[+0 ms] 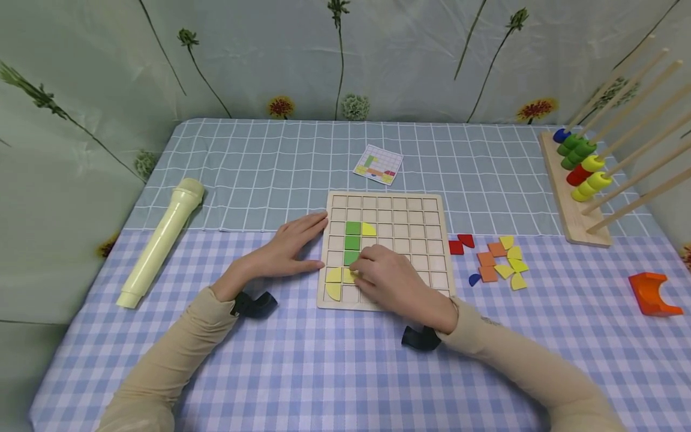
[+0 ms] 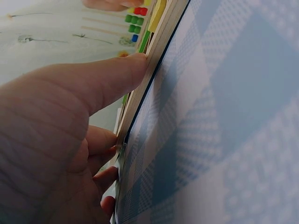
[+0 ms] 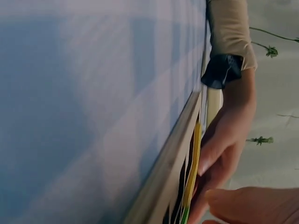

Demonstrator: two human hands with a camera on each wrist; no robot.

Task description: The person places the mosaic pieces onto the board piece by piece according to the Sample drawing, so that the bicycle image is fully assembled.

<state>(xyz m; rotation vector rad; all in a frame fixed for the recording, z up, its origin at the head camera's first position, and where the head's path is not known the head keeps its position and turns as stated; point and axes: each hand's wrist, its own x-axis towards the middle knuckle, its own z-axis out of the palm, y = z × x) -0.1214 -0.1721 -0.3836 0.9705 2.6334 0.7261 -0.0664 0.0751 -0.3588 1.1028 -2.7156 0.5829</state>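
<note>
A wooden grid board [image 1: 432, 240] lies on the table before me. My left hand [image 1: 288, 247] rests against its left edge, fingers extended; the left wrist view shows the thumb [image 2: 114, 77] touching the rim. Over the board's lower left, my right hand [image 1: 396, 279] has bent fingers and pinches a yellow piece [image 1: 348, 276] at a grid cell; the fingertips partly hide it. Above it stands a column of green squares [image 1: 352, 242], with a yellow quarter-circle [image 1: 369, 229] beside the top one. More yellow pieces [image 1: 334, 291] fill cells at the lower left.
Right of the board lie loose red [image 1: 456, 247], orange [image 1: 486, 259], yellow [image 1: 517, 281] and blue [image 1: 474, 279] pieces. A pattern card [image 1: 384, 159] lies behind it. A pale yellow tube [image 1: 162, 243] is at left; a bead rack [image 1: 588, 231] and orange block [image 1: 650, 294] are at right.
</note>
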